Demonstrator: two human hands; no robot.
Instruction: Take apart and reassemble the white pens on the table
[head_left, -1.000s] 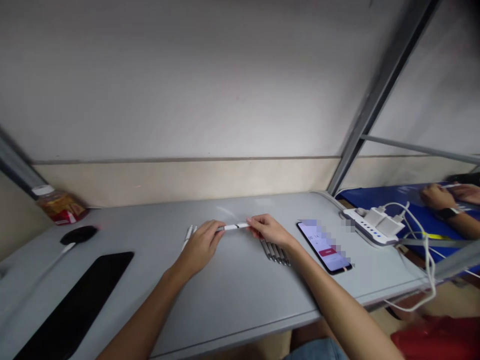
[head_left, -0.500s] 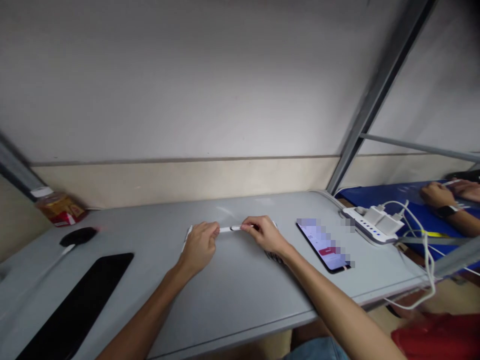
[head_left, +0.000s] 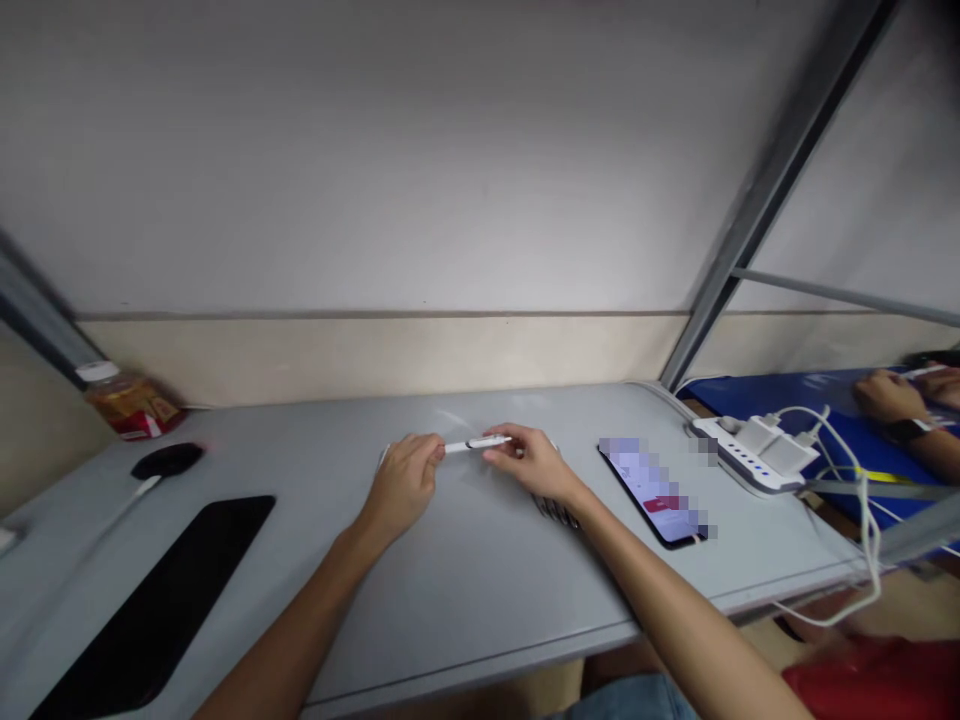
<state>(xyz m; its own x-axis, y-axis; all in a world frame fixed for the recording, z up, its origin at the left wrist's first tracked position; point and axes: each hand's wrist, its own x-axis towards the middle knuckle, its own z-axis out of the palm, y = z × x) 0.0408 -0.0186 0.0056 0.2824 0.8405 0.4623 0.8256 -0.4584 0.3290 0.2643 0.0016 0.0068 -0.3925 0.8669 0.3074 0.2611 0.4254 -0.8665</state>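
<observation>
My left hand (head_left: 405, 482) is closed on the rear part of a slim white pen (head_left: 459, 447) with a dark accent, held nearly level above the grey desk. My right hand (head_left: 529, 465) is around the pen's other end, thumb and fingers apart. That end shows in front of the fingers, without a clear grip; whether they touch it I cannot tell. Dark coil-like loops (head_left: 556, 512) show under my right wrist, mostly hidden. Pale edges of something peek out behind both hands.
A lit phone (head_left: 652, 495) lies right of my arm, beside a white power strip (head_left: 746, 457) with plugs and cables. To the left are a black slab (head_left: 161, 600), a round black pad (head_left: 166, 461) and a bottle (head_left: 133, 402). Another person's hands work at a blue surface (head_left: 810, 400).
My right hand has loosened from its pinch on the pen, and more of the pen's end shows. My left hand keeps its hold. The camera view has shifted slightly.
</observation>
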